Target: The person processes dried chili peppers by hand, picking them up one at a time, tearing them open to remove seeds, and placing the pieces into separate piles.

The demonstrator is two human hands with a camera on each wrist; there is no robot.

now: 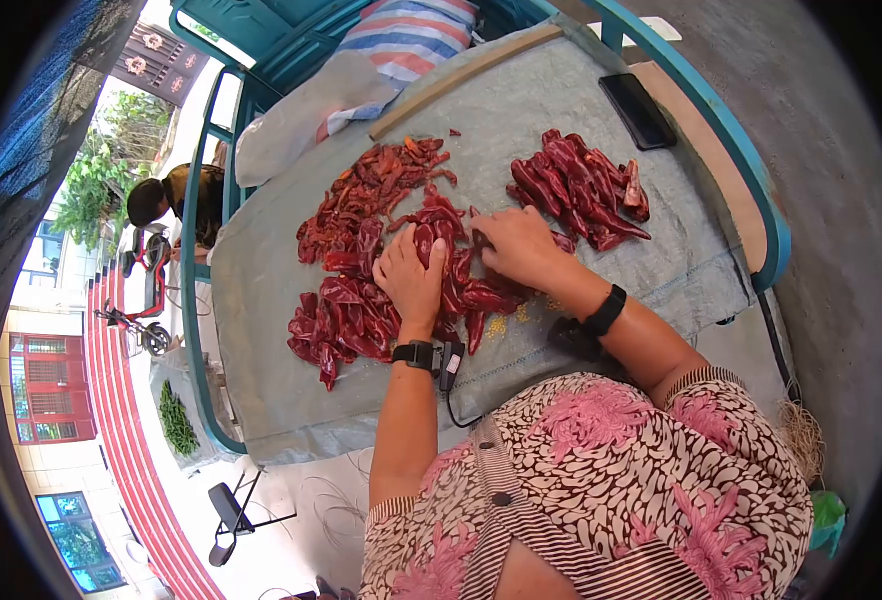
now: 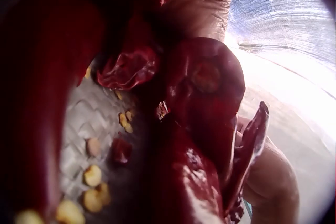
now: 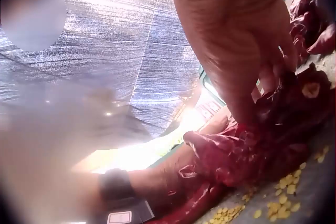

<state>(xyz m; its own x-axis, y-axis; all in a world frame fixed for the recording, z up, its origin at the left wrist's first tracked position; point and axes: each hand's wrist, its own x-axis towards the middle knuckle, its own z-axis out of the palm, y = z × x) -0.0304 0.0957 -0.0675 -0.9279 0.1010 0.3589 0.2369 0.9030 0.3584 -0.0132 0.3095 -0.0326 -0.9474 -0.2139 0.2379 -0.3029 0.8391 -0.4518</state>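
Wrinkled dried red chili peppers lie in heaps on a grey woven sheet (image 1: 361, 405). My left hand (image 1: 411, 280) grips peppers in the middle heap. In the left wrist view a glossy chili pepper (image 2: 205, 82) sits close under the palm, with a curled finger (image 2: 273, 182) behind it. Just to the right, my right hand (image 1: 526, 245) reaches down into the same heap. Thumb and fingers pinch a dark, crumpled chili pepper (image 3: 289, 103) in the right wrist view. Loose yellow seeds (image 3: 286, 192) are scattered on the sheet below. Part of the pinched pepper is hidden by the fingers.
Smaller, shrivelled chili peppers (image 1: 371, 190) form a pile at the back left. Another pepper pile (image 1: 581, 190) is at the right, near a black phone (image 1: 637, 110). A wooden strip (image 1: 466, 80) and teal cart rails (image 1: 736, 150) border the sheet. Someone bends over (image 1: 186, 200) beyond the cart.
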